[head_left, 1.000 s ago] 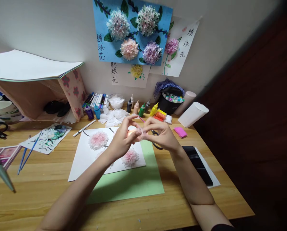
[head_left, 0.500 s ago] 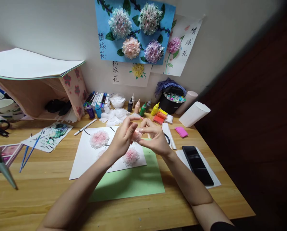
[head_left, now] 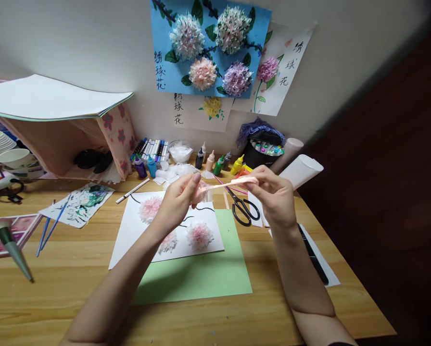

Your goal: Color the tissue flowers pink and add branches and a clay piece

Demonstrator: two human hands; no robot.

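The left hand [head_left: 177, 199] is raised above the table [head_left: 74, 269], its fingers curled and pinched around a small pink tissue tuft [head_left: 202, 191]. The right hand [head_left: 273, 194] is held just to the right of it, thumb and fingers closed on the far end of a thin pale pink strip [head_left: 233, 183] that runs nearly level from the tuft to that hand. Both hands hover over the upper edge of a white sheet [head_left: 136, 235] that lies flat on the table and bears three pink tissue flowers [head_left: 199, 234] and black drawn stems. The sheet overlaps a green sheet of paper [head_left: 201, 278] beneath it.

Black-handled scissors [head_left: 243, 210] lie on the table just below the right hand, blades pointing away towards the wall. Behind the hands stand a row of small paint bottles [head_left: 215, 163], a pile of white tissue scraps [head_left: 175, 171], a bundle of markers [head_left: 152, 149] and a black marker case [head_left: 260, 154]. A white roll [head_left: 302, 170] lies to the right. On the wall hangs a blue picture of paper hydrangeas [head_left: 208, 48]. To the left on the table lie a painted sheet [head_left: 80, 204] and blue brushes [head_left: 45, 230].
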